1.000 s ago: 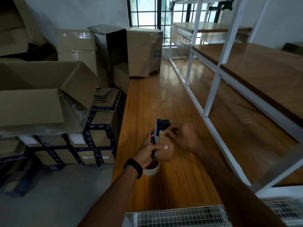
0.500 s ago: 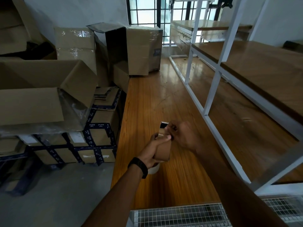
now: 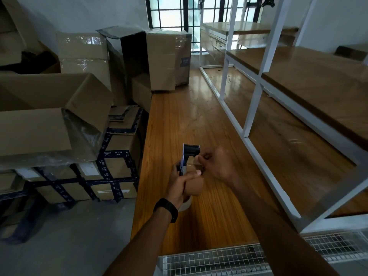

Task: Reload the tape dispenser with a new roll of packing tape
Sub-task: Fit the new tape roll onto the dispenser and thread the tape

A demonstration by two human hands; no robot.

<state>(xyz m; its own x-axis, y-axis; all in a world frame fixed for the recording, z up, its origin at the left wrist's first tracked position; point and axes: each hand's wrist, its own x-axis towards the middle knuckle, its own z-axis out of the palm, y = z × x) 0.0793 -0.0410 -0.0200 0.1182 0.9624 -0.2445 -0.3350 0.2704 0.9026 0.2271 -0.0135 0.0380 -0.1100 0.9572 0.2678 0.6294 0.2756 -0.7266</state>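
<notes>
The blue and black tape dispenser [image 3: 190, 154] stands upright over the wooden table, its black head at the top. A brown roll of packing tape [image 3: 194, 186] sits in its frame. My left hand [image 3: 182, 183] grips the dispenser and roll from the left, thumb across the roll's face. My right hand [image 3: 216, 165] pinches the loose tape end just under the black head. Below the left hand a white empty roll core [image 3: 185, 204] shows, partly hidden by my wrist.
The long wooden table [image 3: 199, 120] runs away from me. A white metal shelf frame [image 3: 251, 108] with wooden boards lines its right side. Stacked cardboard boxes [image 3: 59, 120] fill the left and far end. A wire mesh basket [image 3: 219, 259] sits at the near edge.
The dispenser's black head, tipped out of sight half a second ago, stands up again. My right fingers stay pinched at the tape end by the head.
</notes>
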